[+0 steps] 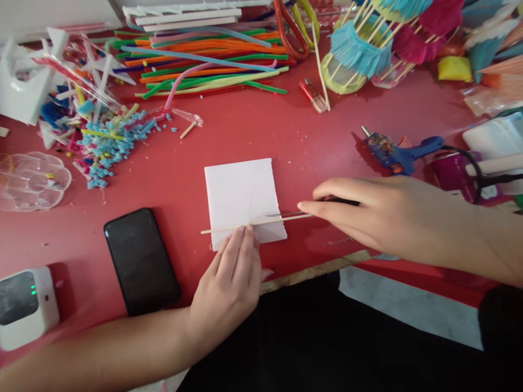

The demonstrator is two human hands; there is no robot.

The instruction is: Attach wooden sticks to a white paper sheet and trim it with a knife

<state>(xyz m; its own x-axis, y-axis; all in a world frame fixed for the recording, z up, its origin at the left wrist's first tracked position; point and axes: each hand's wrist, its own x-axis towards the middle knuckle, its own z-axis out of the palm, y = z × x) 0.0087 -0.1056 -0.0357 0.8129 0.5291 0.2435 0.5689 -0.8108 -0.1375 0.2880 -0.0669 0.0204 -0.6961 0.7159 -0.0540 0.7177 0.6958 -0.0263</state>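
A white foam square [241, 190] lies on the red table, with a thin wooden stick [226, 229] across its near part. The stick's left end juts past the square, and its right end reaches under my right hand. My left hand [235, 272] holds the stick down on the square, fingertips pressed together along it. In my right hand [368, 212] is a thin knife [288, 213] with a dark handle, closed between thumb and fingers. Its blade points left and lies just above the stick, over the square's right edge. Whether the blade touches the stick I cannot tell.
A black phone [141, 261] and a white device [26, 305] lie at the left. Blue clippings [110, 141] are heaped behind them. Colourful pipe cleaners [204, 60] lie at the back. A blue glue gun [400, 152] rests beyond my right hand, near a red lighter [313, 96].
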